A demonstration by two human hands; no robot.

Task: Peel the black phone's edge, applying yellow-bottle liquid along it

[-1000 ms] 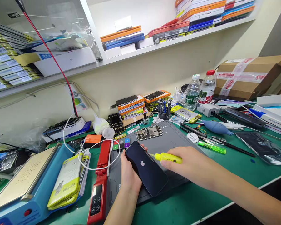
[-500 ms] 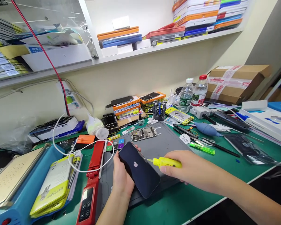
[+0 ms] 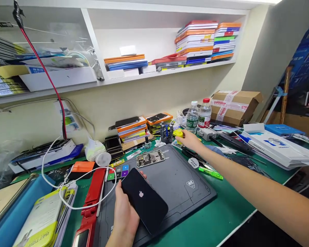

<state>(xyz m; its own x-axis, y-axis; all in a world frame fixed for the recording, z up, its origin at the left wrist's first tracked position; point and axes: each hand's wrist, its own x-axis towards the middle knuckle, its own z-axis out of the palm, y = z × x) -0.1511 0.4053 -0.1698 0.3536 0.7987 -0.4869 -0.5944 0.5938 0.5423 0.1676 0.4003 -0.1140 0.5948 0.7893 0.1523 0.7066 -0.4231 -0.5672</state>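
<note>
On the grey mat (image 3: pixel 175 178), the left hand (image 3: pixel 125 214) clasps the dark phone (image 3: pixel 144 200) at six o'clock, while the right hand (image 3: pixel 189 140), at one o'clock, pinches the yellow screwdriver (image 3: pixel 178 132) beside the tool holder (image 3: pixel 167 133).

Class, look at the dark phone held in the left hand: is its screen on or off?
On. The phone, held at its edge by the left hand over the grey mat, shows a small white logo on its black screen.
</note>
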